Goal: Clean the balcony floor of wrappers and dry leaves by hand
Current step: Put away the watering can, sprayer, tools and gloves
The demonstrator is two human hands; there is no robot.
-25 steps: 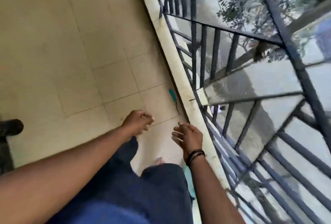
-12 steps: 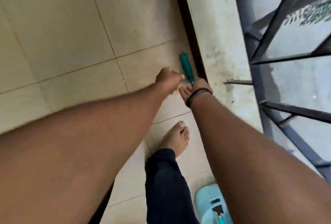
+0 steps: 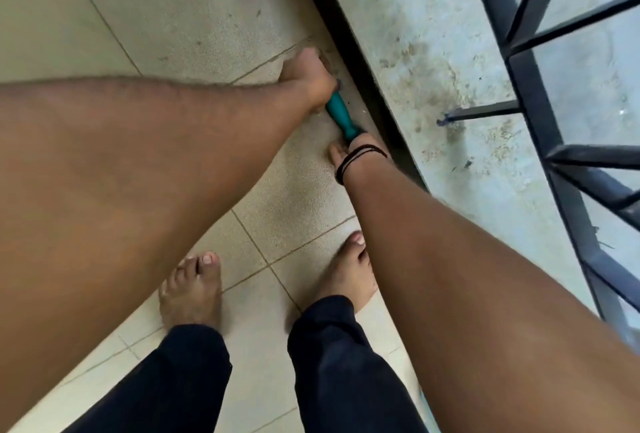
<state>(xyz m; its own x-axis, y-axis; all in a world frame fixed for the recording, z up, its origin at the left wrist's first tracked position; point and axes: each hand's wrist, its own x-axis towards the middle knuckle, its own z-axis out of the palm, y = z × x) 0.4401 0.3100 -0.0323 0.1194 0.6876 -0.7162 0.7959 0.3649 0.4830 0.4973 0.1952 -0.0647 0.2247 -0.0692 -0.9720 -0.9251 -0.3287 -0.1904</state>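
A teal-handled tool (image 3: 341, 115) lies on the beige tiled floor (image 3: 194, 16), tight against the dark foot of the balcony curb. My left hand (image 3: 306, 77) is curled in a fist over the handle's far end, and the handle comes out from under it. My right hand (image 3: 348, 150), with black bands at the wrist, meets the tool's near, dark end. Its fingers are hidden behind the wrist. No wrapper or leaf shows clearly.
The stained concrete curb (image 3: 415, 51) runs along the right, with the dark metal railing (image 3: 540, 93) beyond it. My two bare feet (image 3: 190, 290) and dark trouser legs stand on the tiles just behind the hands.
I have bent lower and both hands have come onto the teal tool. The left fist has moved from beside the handle to over its far end.
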